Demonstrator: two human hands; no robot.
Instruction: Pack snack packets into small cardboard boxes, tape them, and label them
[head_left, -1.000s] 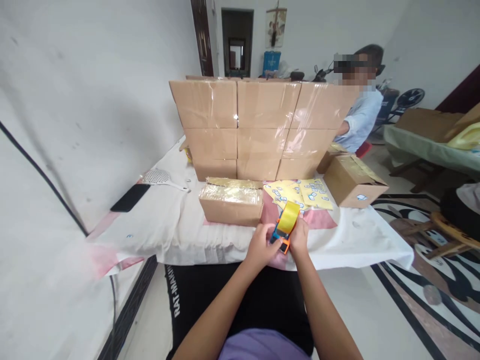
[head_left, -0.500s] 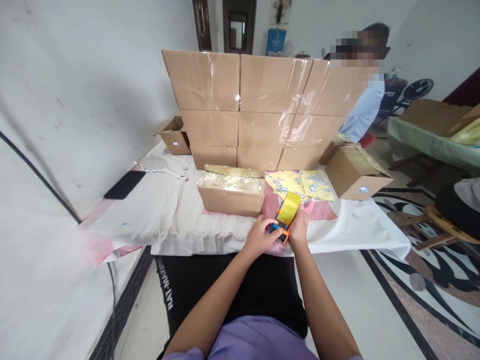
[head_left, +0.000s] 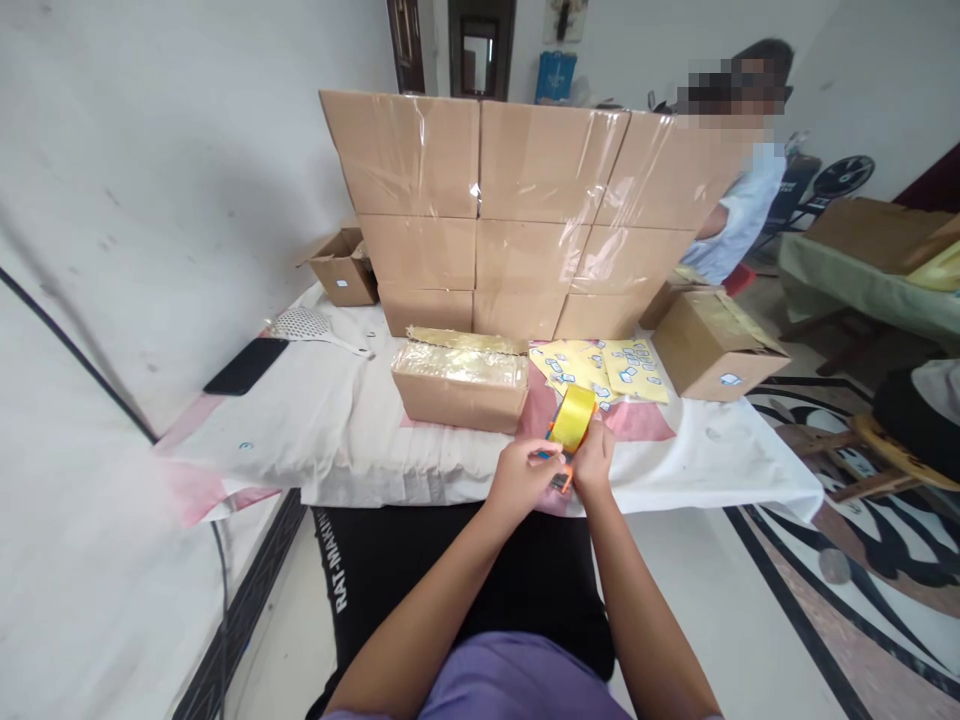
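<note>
Just over the table's front edge, my right hand (head_left: 595, 458) is wrapped round the side of an orange and blue tape dispenser. The dispenser carries a yellow roll of tape (head_left: 574, 418), tilted away from me. My left hand (head_left: 523, 478) is closed, thumb and finger pinched together at the dispenser's near end; whatever lies between them is too small to make out. Beside my hands, to the left, sits a closed cardboard box (head_left: 461, 392) with shiny tape over its top. Yellow printed sheets (head_left: 630, 370) lie behind the dispenser.
A wall of stacked, taped cartons (head_left: 532, 220) stands at the back of the cloth-covered table (head_left: 300, 430). At the left are a white slotted ladle (head_left: 311, 327), a black phone-like slab (head_left: 246, 366) and an open carton (head_left: 343, 270). Another carton (head_left: 712, 345) stands right, near a person (head_left: 739, 220).
My left thumb and fingers have lifted off the dispenser's front into a pinch just above it. The dispenser has turned slightly in my right hand. The person behind has shifted right.
</note>
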